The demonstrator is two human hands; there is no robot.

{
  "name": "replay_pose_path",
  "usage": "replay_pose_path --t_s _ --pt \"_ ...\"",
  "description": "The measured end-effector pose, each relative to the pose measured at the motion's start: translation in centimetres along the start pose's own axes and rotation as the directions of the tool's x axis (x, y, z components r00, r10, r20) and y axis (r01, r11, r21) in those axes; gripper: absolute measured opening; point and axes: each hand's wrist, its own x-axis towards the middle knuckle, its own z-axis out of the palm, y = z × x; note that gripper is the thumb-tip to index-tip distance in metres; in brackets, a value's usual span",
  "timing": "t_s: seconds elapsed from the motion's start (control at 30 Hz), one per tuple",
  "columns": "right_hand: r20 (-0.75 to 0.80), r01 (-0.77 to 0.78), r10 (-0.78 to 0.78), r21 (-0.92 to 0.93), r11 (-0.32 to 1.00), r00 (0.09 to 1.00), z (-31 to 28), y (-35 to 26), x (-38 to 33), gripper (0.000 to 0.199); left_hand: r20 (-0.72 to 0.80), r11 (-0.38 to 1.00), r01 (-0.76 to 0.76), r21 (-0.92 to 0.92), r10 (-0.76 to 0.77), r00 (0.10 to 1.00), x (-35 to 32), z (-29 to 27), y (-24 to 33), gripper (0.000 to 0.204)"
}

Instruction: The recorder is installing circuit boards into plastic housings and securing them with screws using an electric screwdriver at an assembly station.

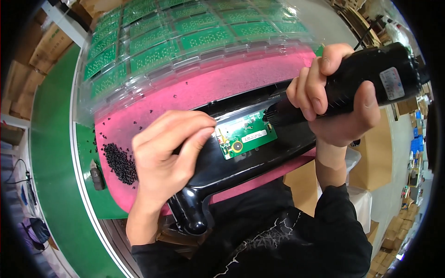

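A long glossy black plastic housing (241, 169) lies slanted across the pink mat, its rounded stub pointing toward me. Inside its recess sits a green circuit board (255, 132) with a round component and a white label. At the board's left edge is my left hand (174, 148), thumb and fingertips pinched together; whatever is between them is hidden. My right hand (331, 88) wraps around a thick black cylindrical electric screwdriver (366, 76) bearing a pale sticker. The screwdriver's front end reaches the board's upper right corner, where its tip cannot be made out clearly.
A heap of small black screws (119, 163) lies on the pink mat (208, 90), with loose ones scattered around. Clear plastic trays (139, 85) of green circuit boards (206, 39) stand behind. A small dark tool (97, 176) rests left on the green table (58, 139). Cardboard boxes (371, 157) stand right.
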Motion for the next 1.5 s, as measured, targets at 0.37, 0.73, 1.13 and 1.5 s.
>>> replay_pose_path --t_s 0.37,0.73,1.13,1.5 --pt "-0.009 -0.052 0.052 -0.138 0.989 0.999 -1.1 1.1 -0.5 0.045 0.495 0.996 0.081 0.039 -0.090 0.864 -0.8 1.2 -0.7 0.010" --pt "0.081 -0.113 0.131 -0.196 0.974 0.988 -0.7 1.8 0.4 0.047 0.535 0.960 0.253 0.119 -0.276 0.798 -0.4 1.0 -0.1 0.008" --pt "-0.004 0.115 -0.119 0.298 0.948 0.993 1.3 -1.1 -2.1 0.049 0.529 0.847 0.483 -0.222 -0.312 0.789 -0.2 0.3 -0.6 0.009" --pt "-0.030 0.186 -0.187 0.345 0.920 0.982 3.2 -1.9 -2.2 0.042 0.585 0.605 0.651 -0.459 -0.346 0.734 -0.3 -0.3 -0.5 0.011"
